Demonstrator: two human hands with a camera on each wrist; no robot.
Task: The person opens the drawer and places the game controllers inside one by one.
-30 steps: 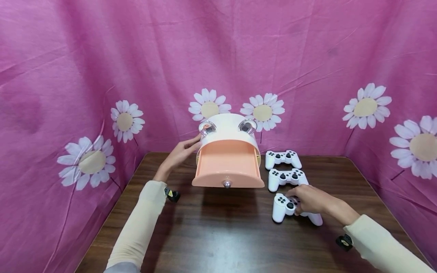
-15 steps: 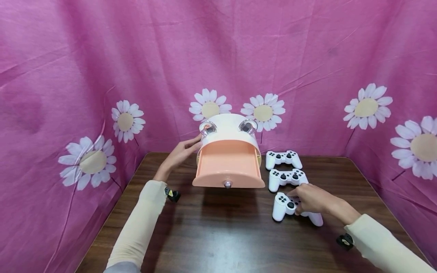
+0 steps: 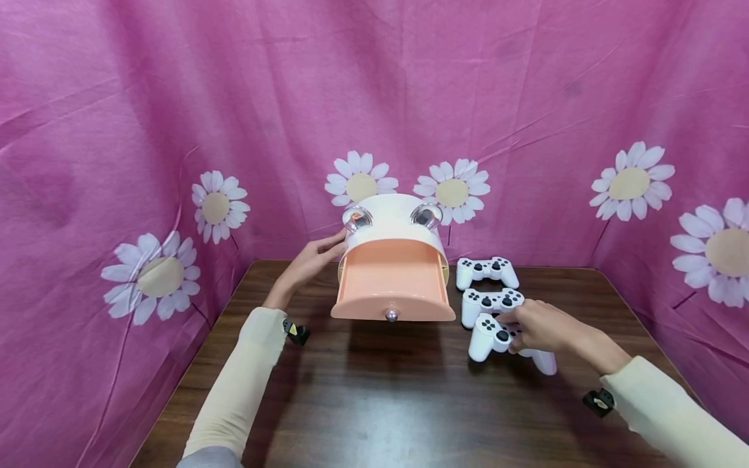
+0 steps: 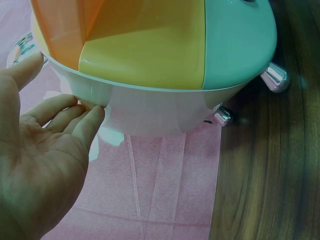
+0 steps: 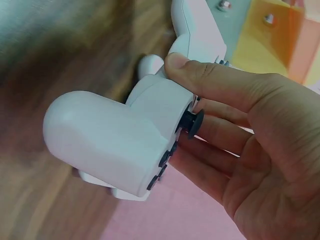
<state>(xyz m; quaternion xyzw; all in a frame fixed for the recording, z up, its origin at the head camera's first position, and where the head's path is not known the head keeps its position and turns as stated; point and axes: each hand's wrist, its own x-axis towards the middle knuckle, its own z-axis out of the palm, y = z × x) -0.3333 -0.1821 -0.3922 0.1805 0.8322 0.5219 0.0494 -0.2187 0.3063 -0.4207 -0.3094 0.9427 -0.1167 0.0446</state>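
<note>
While the left hand (image 3: 308, 263) rested against the side of the white box (image 3: 389, 218), fingers spread fairly straight and tips just touching the wall, the right hand (image 3: 550, 328) had the action! There it was, pinching the nearest white game controller (image 3: 483, 343) by its middle, thumb on one side, fingers on the other, grip nearly closed. That controller sat tilted, right of the box, apparently just off the desk (image 3: 374, 409), and in the head view it overlapped the front edge of the middle controller (image 3: 471, 313). Behind those two, the far controller (image 3: 487, 270) lay flat near the back of the desk.

And what a box: two round eyes (image 3: 357, 220) on top, a peach drawer (image 3: 392, 279) pulled well out, a silver knob (image 3: 391, 314) on its front! The left wrist view showed a yellow drawer (image 4: 150, 55) and a green drawer (image 4: 240, 45) beneath. Pink cloth (image 3: 374, 97) with big daisies (image 3: 629, 183) hung all around the back.
</note>
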